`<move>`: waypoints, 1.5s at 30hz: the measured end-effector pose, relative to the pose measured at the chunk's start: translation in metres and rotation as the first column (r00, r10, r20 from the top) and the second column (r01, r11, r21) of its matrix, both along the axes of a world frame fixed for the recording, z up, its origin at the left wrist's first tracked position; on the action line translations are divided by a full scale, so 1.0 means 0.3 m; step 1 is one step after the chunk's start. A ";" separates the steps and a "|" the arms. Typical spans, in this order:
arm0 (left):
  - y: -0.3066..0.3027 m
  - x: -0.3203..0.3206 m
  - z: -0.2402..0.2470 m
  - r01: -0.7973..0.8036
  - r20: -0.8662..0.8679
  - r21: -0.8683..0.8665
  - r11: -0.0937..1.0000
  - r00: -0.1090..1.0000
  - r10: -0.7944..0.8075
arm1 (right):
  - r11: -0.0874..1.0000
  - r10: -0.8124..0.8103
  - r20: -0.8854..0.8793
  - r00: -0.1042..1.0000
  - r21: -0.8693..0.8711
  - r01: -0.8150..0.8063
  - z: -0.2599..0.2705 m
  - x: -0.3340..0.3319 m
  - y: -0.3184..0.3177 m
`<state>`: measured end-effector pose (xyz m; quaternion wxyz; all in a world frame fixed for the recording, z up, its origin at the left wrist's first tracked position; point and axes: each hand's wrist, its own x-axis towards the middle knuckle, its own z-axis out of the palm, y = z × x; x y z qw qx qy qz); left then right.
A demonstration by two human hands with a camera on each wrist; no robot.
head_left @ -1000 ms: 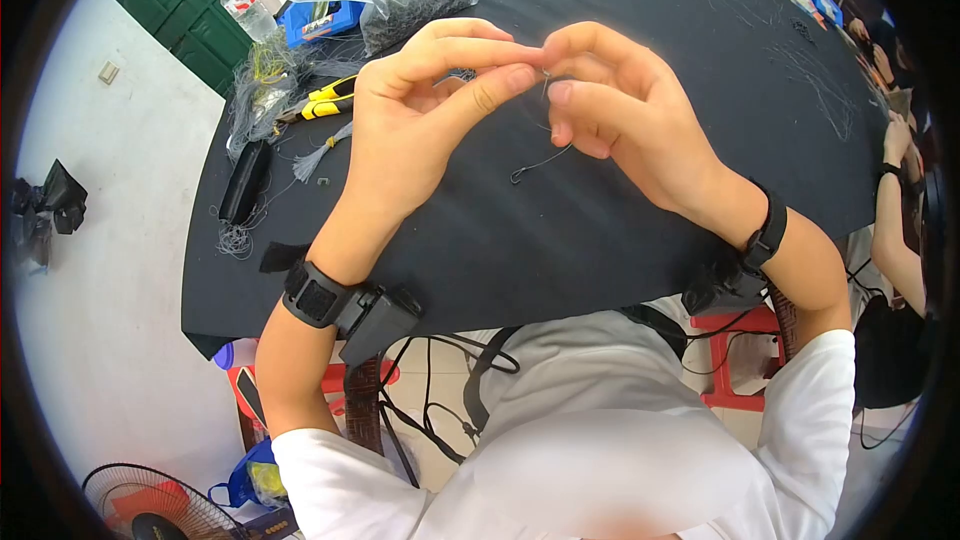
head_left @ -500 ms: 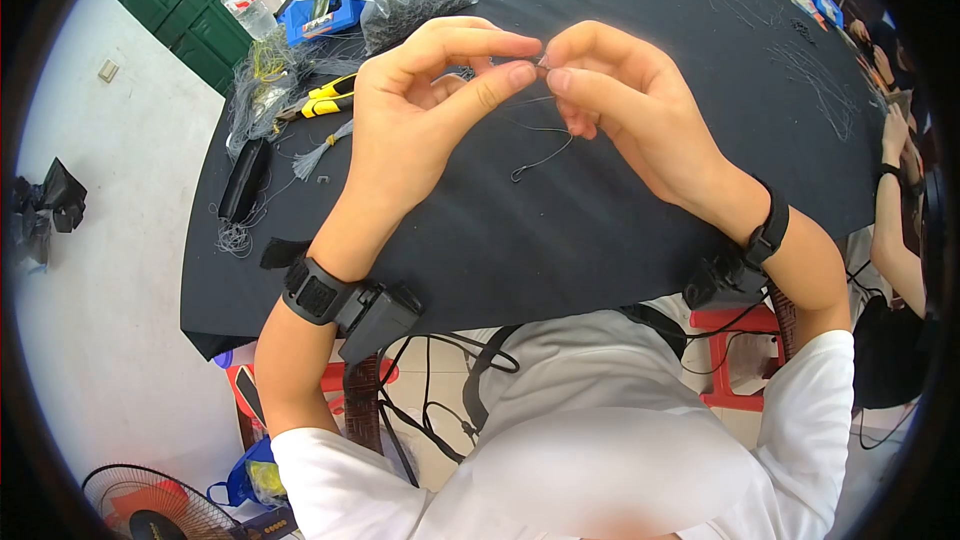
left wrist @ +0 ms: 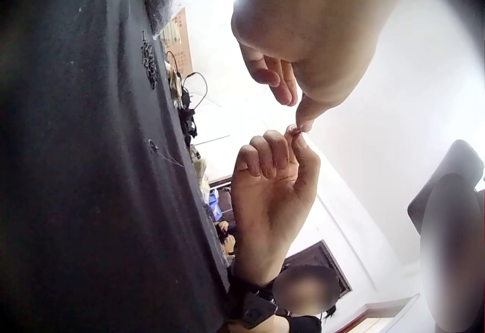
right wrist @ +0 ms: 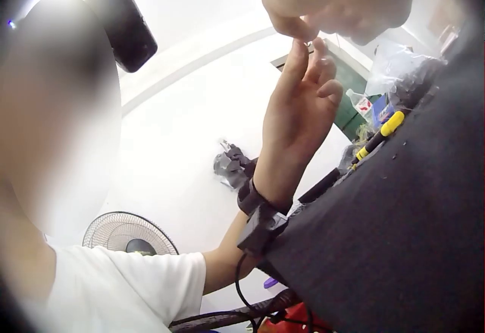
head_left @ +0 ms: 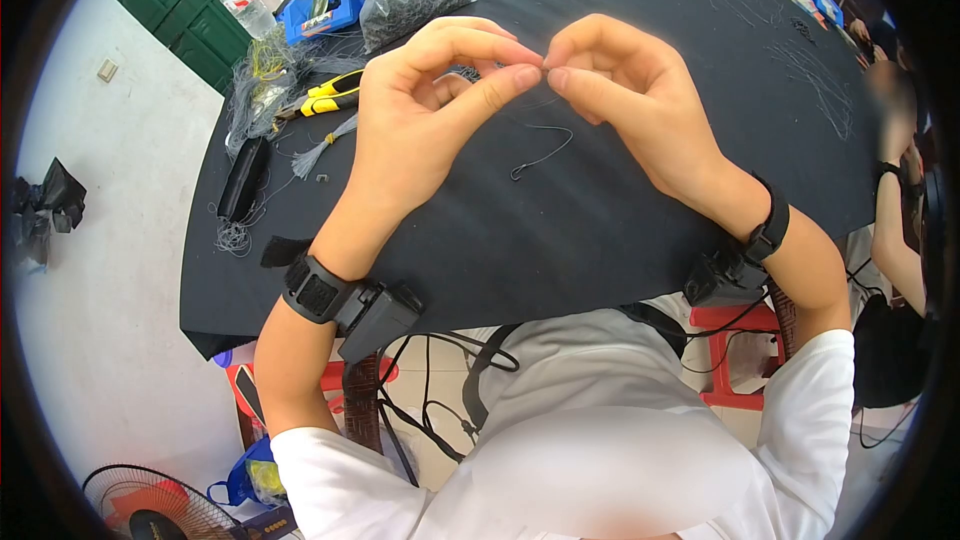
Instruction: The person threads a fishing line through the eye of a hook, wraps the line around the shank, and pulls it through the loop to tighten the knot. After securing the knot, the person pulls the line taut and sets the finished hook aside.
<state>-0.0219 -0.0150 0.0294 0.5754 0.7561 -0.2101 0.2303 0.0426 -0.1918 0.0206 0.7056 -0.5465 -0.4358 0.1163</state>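
Note:
My left hand (head_left: 405,135) and right hand (head_left: 650,105) are raised over the black table, thumb and index fingertips meeting. Between those tips both hands pinch a tiny thin piece, almost wholly hidden by the fingers; I cannot tell its kind. The left wrist view shows the right hand (left wrist: 269,174) with its other fingers curled toward the palm, and the left hand (left wrist: 318,37) coming from above. From the right wrist view, the left hand (right wrist: 299,113) points up to meet the right. Below the hands, thin grey line (head_left: 560,148) ends in a small dark hook (head_left: 517,174).
Yellow-and-black pliers (head_left: 325,98), a tied bundle of line (head_left: 318,158) and a black roll (head_left: 243,180) lie at left. Behind them are a plastic bag of dark pieces (head_left: 410,10), a blue box (head_left: 318,22) and a bottle (head_left: 243,2). Another person's arm (head_left: 893,220) is at right.
The right thumb and index finger have closed together at the left fingertips, and the right hand's lower fingers have drawn up. The small piece showing between the fingers is now mostly covered.

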 end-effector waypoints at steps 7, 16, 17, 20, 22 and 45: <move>-0.003 -0.001 -0.001 0.012 -0.013 0.020 1.000 1.000 -0.012 | 0.997 -0.010 0.011 1.000 -0.073 0.010 0.006 -0.003 -0.015; 0.016 0.022 -0.018 -0.216 -0.077 -0.249 0.944 0.976 0.203 | 0.948 -0.066 0.137 0.988 -0.302 0.105 0.034 0.102 -0.023; 0.025 0.026 -0.016 -0.290 -0.115 -0.298 0.909 0.957 0.267 | 0.930 -0.079 0.163 0.983 -0.344 0.132 0.044 0.122 -0.031; 0.061 0.041 -0.024 -0.394 -0.186 -0.394 0.830 0.919 0.347 | 0.904 -0.128 0.236 0.963 -0.372 0.211 0.102 0.148 -0.059; 0.073 0.051 -0.031 -0.399 -0.220 -0.409 0.821 0.916 0.335 | 0.902 -0.137 0.293 0.946 -0.357 0.241 0.139 0.168 -0.076; 0.018 0.046 -0.077 -0.015 -0.601 -0.307 0.952 0.778 -0.181 | 0.485 -0.286 0.763 0.580 -0.406 0.774 0.437 0.504 -0.589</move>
